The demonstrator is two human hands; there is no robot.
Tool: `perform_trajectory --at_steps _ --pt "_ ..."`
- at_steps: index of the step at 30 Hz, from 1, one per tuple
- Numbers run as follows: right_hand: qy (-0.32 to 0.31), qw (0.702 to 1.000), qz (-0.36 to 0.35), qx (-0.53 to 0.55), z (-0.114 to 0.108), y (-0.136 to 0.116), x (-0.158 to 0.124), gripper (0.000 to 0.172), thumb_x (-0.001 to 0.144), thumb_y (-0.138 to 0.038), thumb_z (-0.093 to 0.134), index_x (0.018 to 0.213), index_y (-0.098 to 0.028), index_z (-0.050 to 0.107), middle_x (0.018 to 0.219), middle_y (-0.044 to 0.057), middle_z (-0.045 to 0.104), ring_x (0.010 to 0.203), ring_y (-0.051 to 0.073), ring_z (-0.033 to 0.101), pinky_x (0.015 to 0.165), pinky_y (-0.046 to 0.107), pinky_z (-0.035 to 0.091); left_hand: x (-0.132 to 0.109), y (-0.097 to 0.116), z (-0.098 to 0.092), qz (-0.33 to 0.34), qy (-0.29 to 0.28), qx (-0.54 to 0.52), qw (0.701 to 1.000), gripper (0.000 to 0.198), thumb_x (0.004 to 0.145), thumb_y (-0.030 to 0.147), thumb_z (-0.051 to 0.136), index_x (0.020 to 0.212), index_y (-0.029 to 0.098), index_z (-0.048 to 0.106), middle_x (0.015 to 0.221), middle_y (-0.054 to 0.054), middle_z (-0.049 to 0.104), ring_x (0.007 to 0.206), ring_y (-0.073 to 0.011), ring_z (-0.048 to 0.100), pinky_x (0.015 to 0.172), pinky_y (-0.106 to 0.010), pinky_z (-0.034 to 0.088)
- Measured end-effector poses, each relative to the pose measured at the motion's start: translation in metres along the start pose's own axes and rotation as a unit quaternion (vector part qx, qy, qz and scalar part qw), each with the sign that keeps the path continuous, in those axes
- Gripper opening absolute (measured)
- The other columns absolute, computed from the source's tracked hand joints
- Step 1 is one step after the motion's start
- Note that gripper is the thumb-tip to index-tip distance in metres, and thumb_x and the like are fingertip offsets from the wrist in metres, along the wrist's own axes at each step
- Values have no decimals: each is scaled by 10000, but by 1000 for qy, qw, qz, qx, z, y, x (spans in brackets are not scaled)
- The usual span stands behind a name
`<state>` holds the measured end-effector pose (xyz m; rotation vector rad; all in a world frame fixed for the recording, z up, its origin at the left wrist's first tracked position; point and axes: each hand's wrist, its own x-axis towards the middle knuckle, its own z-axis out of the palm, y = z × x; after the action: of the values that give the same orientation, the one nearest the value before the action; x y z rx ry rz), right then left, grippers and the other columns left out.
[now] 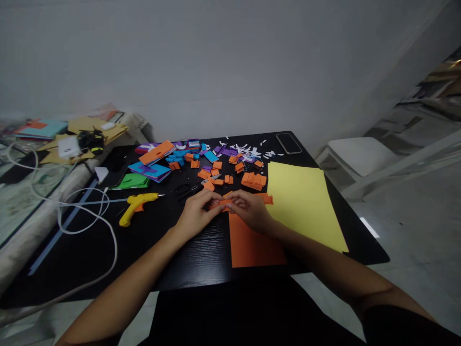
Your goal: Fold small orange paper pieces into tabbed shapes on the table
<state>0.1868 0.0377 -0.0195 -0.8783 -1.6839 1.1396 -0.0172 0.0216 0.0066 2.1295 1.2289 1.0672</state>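
Note:
My left hand (199,211) and my right hand (249,209) meet over the black table (201,254), both pinching a small orange paper piece (225,203) between their fingertips. Under my right hand lies an orange paper sheet (252,245). A large yellow sheet (304,202) lies just right of it. Behind my hands sit a stack of folded orange pieces (254,180) and scattered orange, blue and purple scraps (212,161). Black scissors (187,190) lie just beyond my left hand.
A yellow glue gun (137,205) with a white cable (104,226) lies to the left. Coloured paper stacks (151,166) sit at the back left, a phone (288,143) at the back right. A white chair (360,156) stands right of the table.

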Motion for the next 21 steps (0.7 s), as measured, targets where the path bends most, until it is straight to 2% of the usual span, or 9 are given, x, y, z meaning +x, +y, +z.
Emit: perform_trajectory --at_steps 6,16,21 --pt "5 1000 -1 -16 0 -3 0 129 893 -314 703 965 -207 705 877 38 759 736 163 739 684 298 610 0 1 -1 0 -7 4 1000 109 922 297 712 967 199 728 873 -28 696 753 -141 624 673 -247 499" --pt "10 999 1 -34 -1 -4 0 123 886 -309 707 959 -211 721 868 37 770 711 160 728 691 310 607 1 0 -1 14 -6 -8 1000 120 938 304 690 914 193 731 908 -50 735 810 -169 667 742 -292 533" --pt "29 999 29 -20 -1 -1 0 212 855 -369 754 987 -209 713 891 51 784 736 179 746 693 335 624 1 1 -1 10 -9 -13 1000 122 933 309 695 898 199 734 897 -48 742 809 -175 674 731 -295 533"
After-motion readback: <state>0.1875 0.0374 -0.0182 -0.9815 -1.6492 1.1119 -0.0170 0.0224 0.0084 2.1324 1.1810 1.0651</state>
